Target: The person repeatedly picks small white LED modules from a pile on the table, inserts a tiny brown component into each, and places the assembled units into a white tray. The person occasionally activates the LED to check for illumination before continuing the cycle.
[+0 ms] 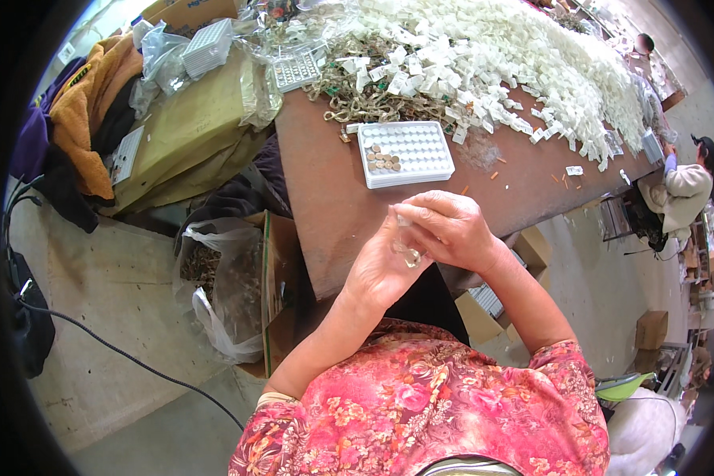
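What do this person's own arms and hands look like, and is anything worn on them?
The left hand and right hand are gloveless, and both forearms are bare, with no watch visible. Red-and-pink floral fabric sleeves end near the elbows, patterned with pale blossoms; the left one shows a cream edge.

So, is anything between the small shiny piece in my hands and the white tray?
Only your left hand and right hand, close around the small shiny piece; past them, nothing visible blocks the white tray.
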A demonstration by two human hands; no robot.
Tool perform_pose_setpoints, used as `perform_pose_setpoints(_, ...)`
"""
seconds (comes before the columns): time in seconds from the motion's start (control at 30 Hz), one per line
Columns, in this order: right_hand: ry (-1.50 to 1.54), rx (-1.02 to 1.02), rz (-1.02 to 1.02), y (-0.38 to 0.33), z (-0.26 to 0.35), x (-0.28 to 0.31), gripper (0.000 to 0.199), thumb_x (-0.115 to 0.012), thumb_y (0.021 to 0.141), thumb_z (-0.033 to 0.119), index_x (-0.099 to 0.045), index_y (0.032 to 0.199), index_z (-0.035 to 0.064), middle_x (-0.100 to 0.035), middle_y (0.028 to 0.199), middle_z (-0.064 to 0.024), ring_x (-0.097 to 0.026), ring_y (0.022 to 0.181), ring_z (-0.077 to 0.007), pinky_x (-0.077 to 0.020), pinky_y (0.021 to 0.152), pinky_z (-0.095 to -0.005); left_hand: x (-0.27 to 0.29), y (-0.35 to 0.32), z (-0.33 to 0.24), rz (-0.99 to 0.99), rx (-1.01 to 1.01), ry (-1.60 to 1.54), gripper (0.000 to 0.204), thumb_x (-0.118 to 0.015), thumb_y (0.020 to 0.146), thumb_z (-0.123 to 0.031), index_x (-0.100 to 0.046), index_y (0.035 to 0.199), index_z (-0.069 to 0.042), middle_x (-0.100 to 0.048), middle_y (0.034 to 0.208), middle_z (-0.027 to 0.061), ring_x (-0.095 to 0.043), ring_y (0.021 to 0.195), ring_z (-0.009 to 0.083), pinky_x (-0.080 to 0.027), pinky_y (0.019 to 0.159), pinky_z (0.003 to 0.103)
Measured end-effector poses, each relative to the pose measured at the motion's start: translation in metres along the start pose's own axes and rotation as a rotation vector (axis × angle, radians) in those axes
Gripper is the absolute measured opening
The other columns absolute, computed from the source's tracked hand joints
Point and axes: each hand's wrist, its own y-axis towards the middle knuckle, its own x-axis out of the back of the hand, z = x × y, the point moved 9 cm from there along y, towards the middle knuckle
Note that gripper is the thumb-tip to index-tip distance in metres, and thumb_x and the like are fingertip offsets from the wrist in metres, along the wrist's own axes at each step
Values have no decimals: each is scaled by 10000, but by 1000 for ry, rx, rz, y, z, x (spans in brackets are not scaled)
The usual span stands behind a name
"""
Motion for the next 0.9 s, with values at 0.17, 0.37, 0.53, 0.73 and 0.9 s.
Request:
perform_pose_setpoints(0.17, -86, 53, -5, -3, 8, 5, 303, -719, 706, 133, -661, 993, 55, -655, 849, -64, -659, 717, -219, -544, 618, -312, 6, -2, 8, -60, 61, -68, 375, -538, 967, -333, -491, 1240, -81, -548, 1247, 78, -520, 1181, 231, -408, 1047, 477)
perform_pose_setpoints(0.37, 5, -337, -103, -23, -32, 24, 280, -731, 767, 128, -684, 1034, 56, -696, 984, -93, -666, 920, -269, -528, 809, -352, -2, 3, -26, 10, -289, 268, 309, -607, 939, -245, -534, 1172, -55, -623, 1071, 107, -619, 981, 212, -494, 944, 421)
perform_pose_setpoints(0.53, -215, -639, 19, -61, -74, 33, 219, -668, 805, 65, -696, 1020, 95, -688, 906, -78, -658, 848, -261, -539, 728, -343, -8, 7, -52, 35, -449, 480, 285, -581, 957, -224, -533, 1169, -40, -620, 1002, 117, -618, 779, 152, -544, 842, 349)
perform_pose_setpoints(0.73, -319, -259, 225, -42, -60, -2, 169, -659, 780, 44, -682, 945, 74, -646, 892, -57, -629, 831, -250, -525, 725, -349, -4, 3, -56, 73, -508, 396, 269, -603, 945, -171, -548, 1166, -29, -632, 1053, 133, -650, 834, 170, -542, 857, 371)
perform_pose_setpoints(0.9, -422, -141, 310, -35, -59, -9, 127, -622, 767, 63, -654, 888, 85, -604, 835, -44, -617, 792, -227, -508, 715, -343, -6, 2, -58, 130, -509, 381, 244, -591, 950, -144, -552, 1166, -37, -631, 1061, 136, -647, 865, 172, -535, 878, 386)
